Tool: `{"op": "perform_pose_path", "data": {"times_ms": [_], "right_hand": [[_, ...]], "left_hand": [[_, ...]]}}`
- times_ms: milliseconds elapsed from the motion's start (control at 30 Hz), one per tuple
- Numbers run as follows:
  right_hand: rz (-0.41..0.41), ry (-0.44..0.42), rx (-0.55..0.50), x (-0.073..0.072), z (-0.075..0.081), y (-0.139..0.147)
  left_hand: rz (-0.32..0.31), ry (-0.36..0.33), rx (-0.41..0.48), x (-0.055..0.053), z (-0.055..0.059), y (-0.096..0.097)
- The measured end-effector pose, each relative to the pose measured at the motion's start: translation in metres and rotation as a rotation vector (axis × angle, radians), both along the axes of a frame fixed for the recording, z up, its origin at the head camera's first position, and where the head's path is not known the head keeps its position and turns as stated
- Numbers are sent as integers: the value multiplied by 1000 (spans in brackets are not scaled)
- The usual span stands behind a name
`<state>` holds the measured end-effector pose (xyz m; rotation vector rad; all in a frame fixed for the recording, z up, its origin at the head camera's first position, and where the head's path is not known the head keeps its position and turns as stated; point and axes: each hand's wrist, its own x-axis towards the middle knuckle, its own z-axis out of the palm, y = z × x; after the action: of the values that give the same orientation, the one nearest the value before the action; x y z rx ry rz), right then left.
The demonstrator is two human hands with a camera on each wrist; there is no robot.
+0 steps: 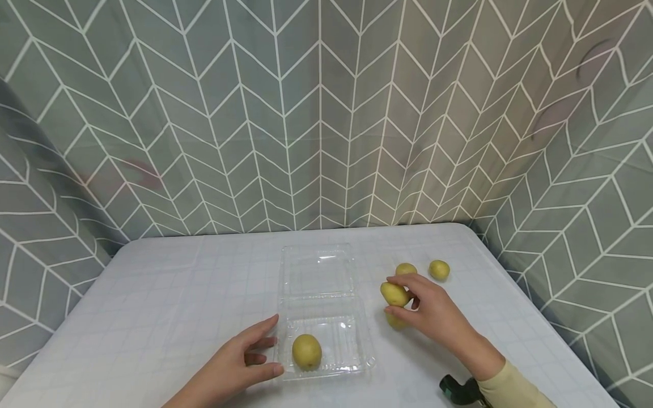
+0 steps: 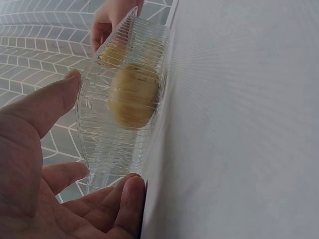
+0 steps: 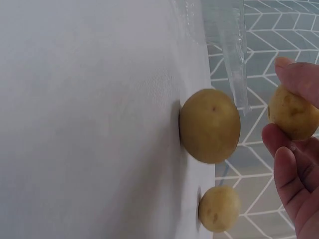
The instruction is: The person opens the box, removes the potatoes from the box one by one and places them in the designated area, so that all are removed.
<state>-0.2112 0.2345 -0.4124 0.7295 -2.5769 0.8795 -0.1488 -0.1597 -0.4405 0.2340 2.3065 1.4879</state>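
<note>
My right hand [image 1: 431,309] pinches a roundish yellow fruit [image 1: 395,294] with brown spots between thumb and fingers, held above the table. In the right wrist view the held fruit [image 3: 294,112] is off the surface. Partly hidden under this hand lies another yellow fruit [image 1: 395,321]. A clear plastic clamshell box [image 1: 339,354] lies unfolded, its lid [image 1: 316,272] flat toward the back. Inside its near half sits one yellow fruit [image 1: 306,352]. My left hand [image 1: 237,362] rests against the box's left side, thumb and fingers spread along the edge.
Two more yellow fruits, one behind the right hand [image 1: 406,268] and another farther right [image 1: 439,270], lie on the white-covered table [image 1: 204,283]. A black object [image 1: 459,391] lies beside the right wrist. Patterned grey curtain [image 1: 306,113] surrounds the back and sides.
</note>
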Motion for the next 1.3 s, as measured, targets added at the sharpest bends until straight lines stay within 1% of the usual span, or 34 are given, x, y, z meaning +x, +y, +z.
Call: {"op": "perform_pose_path", "data": {"times_ms": [267, 533, 1000, 1133, 1300], "right_hand": [[-41, 45, 2, 1, -2, 13], [-96, 18, 28, 7, -5, 27], [-193, 51, 47, 15, -15, 55], [-223, 42, 48, 16, -19, 63], [-246, 3, 56, 14, -23, 69]], "left_hand": [[11, -10, -10, 0, 1, 1], [6, -10, -7, 0, 2, 1], [14, 1, -12, 1, 0, 0], [15, -4, -12, 1, 1, 1], [11, -9, -12, 1, 2, 1]]}}
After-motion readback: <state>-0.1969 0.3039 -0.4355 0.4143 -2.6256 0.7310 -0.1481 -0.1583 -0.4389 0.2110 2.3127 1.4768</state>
